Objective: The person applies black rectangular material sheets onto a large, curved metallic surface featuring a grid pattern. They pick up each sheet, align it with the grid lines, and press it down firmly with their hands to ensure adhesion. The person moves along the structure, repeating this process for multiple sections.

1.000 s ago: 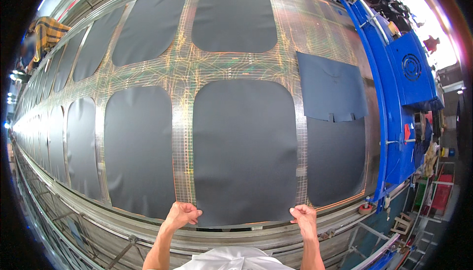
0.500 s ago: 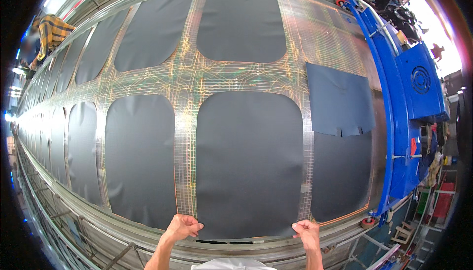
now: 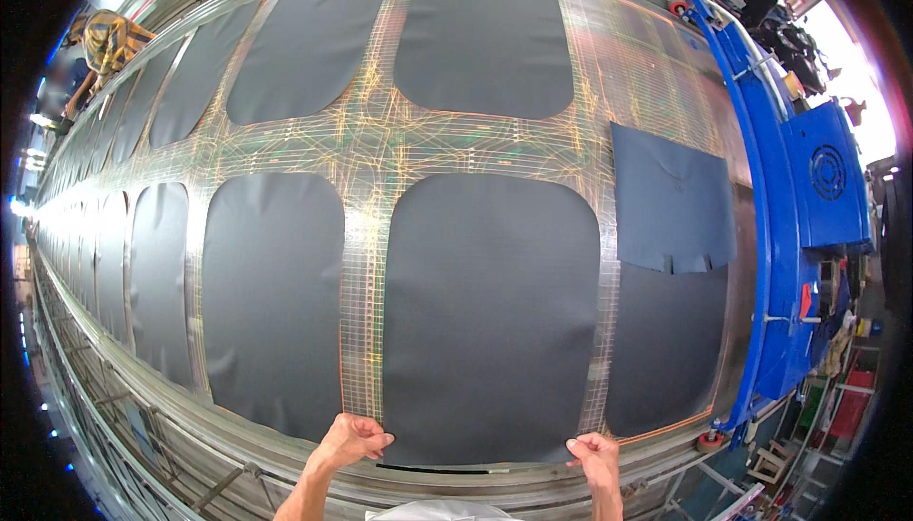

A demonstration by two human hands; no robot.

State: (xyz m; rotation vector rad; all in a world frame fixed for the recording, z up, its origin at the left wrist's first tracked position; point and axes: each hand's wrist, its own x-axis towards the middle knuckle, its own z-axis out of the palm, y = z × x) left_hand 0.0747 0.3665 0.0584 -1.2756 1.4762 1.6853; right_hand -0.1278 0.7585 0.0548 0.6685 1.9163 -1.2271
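Observation:
A dark grey, flexible fabric-like sheet (image 3: 490,321) with rounded far corners lies on the long table right in front of me. My left hand (image 3: 352,440) pinches its near left corner between thumb and fingers. At the near right corner, my right hand (image 3: 595,457) holds the sheet in the same kind of pinch. The sheet looks mostly flat, its near edge stretched between my two hands at the table's front rail. Beneath it, the table surface (image 3: 418,145) carries a dense web of yellow, green and white lines.
Similar dark sheets (image 3: 276,302) lie in two rows running left. To the right, a bluish-grey piece (image 3: 673,198) with small notches overlaps another dark sheet (image 3: 666,350). A blue machine frame (image 3: 761,236) spans the table's right end. Far left, a person in a checked garment (image 3: 116,41) leans over the table.
The view has shifted slightly, so the table and sheets appear a little displaced. Both hands keep their hold on the sheet's near corners. The person at far left has changed posture a little.

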